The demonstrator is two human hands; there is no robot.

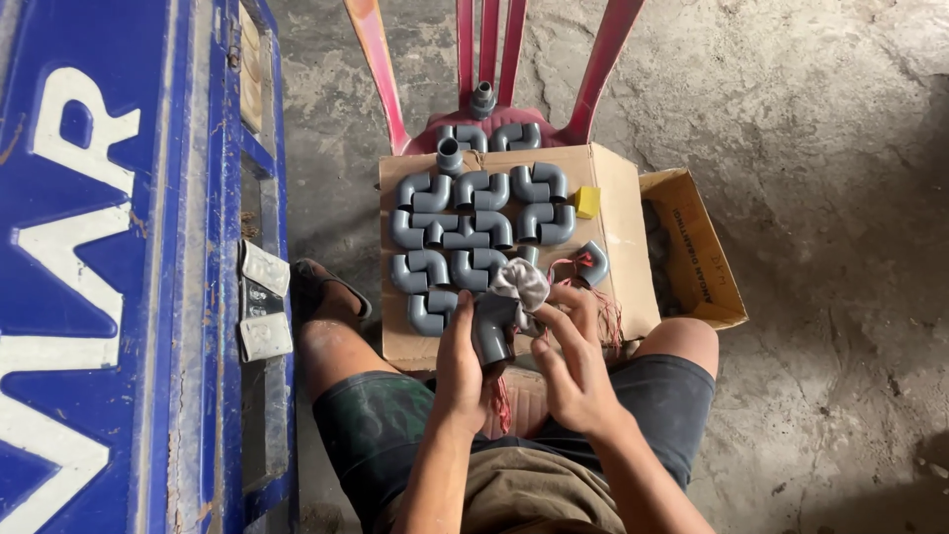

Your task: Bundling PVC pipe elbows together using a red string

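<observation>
1. My left hand point(461, 368) grips one grey plastic pipe elbow fitting point(491, 331), held over my lap just in front of the flat brown cardboard sheet point(618, 247).
2. My right hand point(571, 358) pinches a crumpled white rag point(521, 282) against the fitting's upper end.
3. About a dozen more grey elbow fittings point(474, 218) lie in rows on the cardboard; overlaps blur the exact count.
4. One small yellow block point(587, 202) sits beside them.
5. Both forearms angle inward, fingers curled.

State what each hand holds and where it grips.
Left hand grips the grey plastic pipe elbow around its lower socket; right hand presses a white cloth rag on its top.
</observation>
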